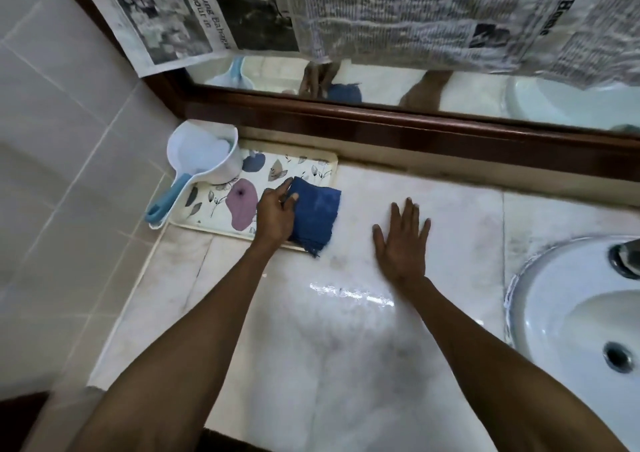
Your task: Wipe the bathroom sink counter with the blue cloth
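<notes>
The left hand (275, 214) pinches the left edge of the blue cloth (317, 216), which lies half on the flowery tray (221, 205), half on the bench (346, 330), while the right hand (401, 240) rests flat and empty just beside it.

We have a single head-worn, wide-angle view, looking steeply down and forward from close above the marble counter (346, 365). It faces the wood-framed mirror (381, 81) along the top edge. The sink (554, 313) curves in at the right, a tiled wall (69, 140) at the left.
</notes>
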### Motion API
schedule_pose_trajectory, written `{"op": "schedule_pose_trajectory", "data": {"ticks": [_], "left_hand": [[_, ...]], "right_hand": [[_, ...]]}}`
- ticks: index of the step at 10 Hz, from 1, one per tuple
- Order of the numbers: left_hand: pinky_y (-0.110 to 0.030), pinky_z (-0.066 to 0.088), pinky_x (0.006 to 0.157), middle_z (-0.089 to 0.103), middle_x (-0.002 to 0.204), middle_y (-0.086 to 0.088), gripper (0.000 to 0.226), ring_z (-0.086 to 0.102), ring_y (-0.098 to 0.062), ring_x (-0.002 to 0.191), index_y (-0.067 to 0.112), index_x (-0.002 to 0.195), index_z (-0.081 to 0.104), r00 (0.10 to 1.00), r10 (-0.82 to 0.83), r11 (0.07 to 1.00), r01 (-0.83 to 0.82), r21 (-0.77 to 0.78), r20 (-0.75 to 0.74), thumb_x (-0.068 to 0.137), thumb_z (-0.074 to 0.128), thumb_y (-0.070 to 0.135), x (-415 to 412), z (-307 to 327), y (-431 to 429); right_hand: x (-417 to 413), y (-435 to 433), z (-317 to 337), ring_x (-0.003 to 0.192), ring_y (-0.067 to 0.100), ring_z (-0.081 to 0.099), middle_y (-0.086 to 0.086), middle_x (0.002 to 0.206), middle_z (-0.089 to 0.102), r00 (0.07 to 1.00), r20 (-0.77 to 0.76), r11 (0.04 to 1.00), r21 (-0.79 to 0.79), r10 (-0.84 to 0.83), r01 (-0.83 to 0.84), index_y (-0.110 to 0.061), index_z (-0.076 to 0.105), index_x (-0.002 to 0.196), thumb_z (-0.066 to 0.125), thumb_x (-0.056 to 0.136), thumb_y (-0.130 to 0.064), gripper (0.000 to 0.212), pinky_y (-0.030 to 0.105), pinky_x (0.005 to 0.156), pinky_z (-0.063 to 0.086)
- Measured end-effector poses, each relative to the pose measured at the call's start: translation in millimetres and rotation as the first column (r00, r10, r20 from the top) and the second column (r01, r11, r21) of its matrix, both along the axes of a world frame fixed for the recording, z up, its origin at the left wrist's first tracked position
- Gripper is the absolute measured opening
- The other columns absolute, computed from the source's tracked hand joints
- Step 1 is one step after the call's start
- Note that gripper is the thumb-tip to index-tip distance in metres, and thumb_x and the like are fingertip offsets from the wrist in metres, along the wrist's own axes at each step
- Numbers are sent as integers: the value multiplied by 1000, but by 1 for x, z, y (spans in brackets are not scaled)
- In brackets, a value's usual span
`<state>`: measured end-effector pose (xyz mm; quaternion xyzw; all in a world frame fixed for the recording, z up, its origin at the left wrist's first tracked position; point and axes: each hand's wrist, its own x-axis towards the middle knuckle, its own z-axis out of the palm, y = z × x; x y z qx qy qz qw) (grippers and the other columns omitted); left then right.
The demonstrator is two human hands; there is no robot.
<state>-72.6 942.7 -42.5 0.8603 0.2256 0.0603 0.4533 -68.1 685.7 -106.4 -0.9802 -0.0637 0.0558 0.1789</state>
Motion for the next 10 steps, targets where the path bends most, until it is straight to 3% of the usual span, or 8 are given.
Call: {"op": "schedule_pose_trajectory", "data": {"ticks": [1,2,3,4,6,7,9,10], "left_hand": [[-23,43,91,56,106,1,39,51,-14,99,8,138,58,997,-39,998,43,54,-71,100,56,10,3,-12,27],[-12,44,81,54,95,-8,43,48,-18,91,4,141,54,995,-27,999,24,-29,-98,98,57,3,5,-22,36],[-23,43,75,61,86,-16,43,57,-23,84,8,139,57,993,-30,994,42,98,-116,97,61,16,2,-26,36],[-40,41,88,60,110,-19,44,54,-35,104,14,133,57,987,-95,885,143,444,-129,93,62,32,-6,-26,33],[-45,43,88,54,122,-15,39,53,-36,108,17,130,60,918,-360,730,387,564,-165,96,59,36,-25,-26,17],[-46,43,89,55,121,-14,38,54,-37,108,17,128,63,911,-354,709,410,574,-212,95,60,36,-27,-25,14],[-45,39,97,52,131,-15,41,47,-37,120,19,133,57,892,-309,685,450,573,-331,96,56,36,-21,-2,-1],[-47,39,100,53,135,-17,41,45,-37,127,16,134,57,914,-265,752,395,528,-307,97,56,32,-23,12,-19]], "right_hand": [[-3,2,-2,154,23,-4,11,167,1,1000,21,999,-41,-9,9,-14,15,158,21,102,-53,68,51,124,-1],[-3,3,-1,154,23,-4,10,167,2,999,26,998,-60,-21,22,-14,16,158,22,102,-53,68,51,124,0],[-3,5,0,154,22,-4,9,167,1,999,24,997,-77,-27,29,-14,16,158,22,102,-52,67,51,124,0],[-3,6,1,154,22,-5,10,167,-1,999,19,996,-80,-28,29,-13,15,158,21,103,-52,67,51,124,-1],[0,6,11,154,24,-10,12,166,-8,997,-80,997,-79,2,-9,-11,9,158,16,100,-54,73,51,123,-6],[6,7,21,153,27,-12,14,165,-11,984,-178,994,-101,17,-36,-10,5,158,20,102,-52,72,52,122,-6],[6,-12,48,154,30,-1,14,166,-7,932,-336,971,-145,133,-191,-12,10,158,35,103,-45,68,51,120,16],[-4,-31,58,149,31,19,13,165,10,899,-390,968,-66,200,-244,-10,26,152,43,102,-41,61,48,113,33]]}}
